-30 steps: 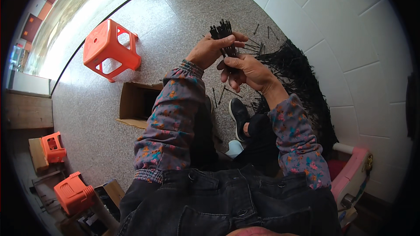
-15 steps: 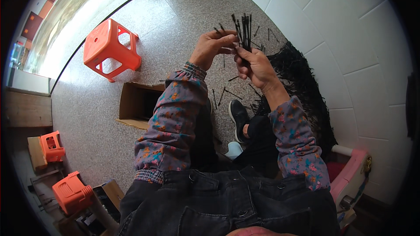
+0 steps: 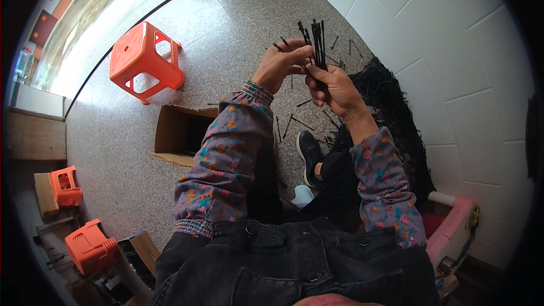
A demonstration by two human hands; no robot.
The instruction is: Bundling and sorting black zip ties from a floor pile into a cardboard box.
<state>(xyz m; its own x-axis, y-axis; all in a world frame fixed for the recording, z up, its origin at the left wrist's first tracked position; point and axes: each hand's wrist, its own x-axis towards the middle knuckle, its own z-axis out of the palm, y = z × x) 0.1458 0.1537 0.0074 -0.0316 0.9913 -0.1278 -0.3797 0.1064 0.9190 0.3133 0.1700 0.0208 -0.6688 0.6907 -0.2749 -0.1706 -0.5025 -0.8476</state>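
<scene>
My right hand [image 3: 340, 92] grips the lower ends of a bundle of thin black sticks [image 3: 318, 42] with thicker tips, which stand fanned upward. Its thumb presses across them. Close against the bundle's left side, my left hand [image 3: 279, 67] has its thumb and fingers closed at the sticks. A few more black sticks [image 3: 277, 47] poke out past its far fingers. Whether the left fingertips pinch a single stick is hard to make out. Below and to the right lies a large heap of similar black sticks [image 3: 391, 107] along the wall.
Loose sticks [image 3: 290, 123] are scattered on the speckled floor near my shoe [image 3: 309, 156]. An open cardboard box [image 3: 170, 150] sits by my left forearm, with a red plastic stool [image 3: 133, 54] beyond it. More red stools [image 3: 90, 247] stand lower left. A white tiled wall [image 3: 453, 73] bounds the right.
My left hand has shifted slightly right along the bundle, its thumb now nearer the sticks. The right hand keeps its grip on the bundle and has barely moved.
</scene>
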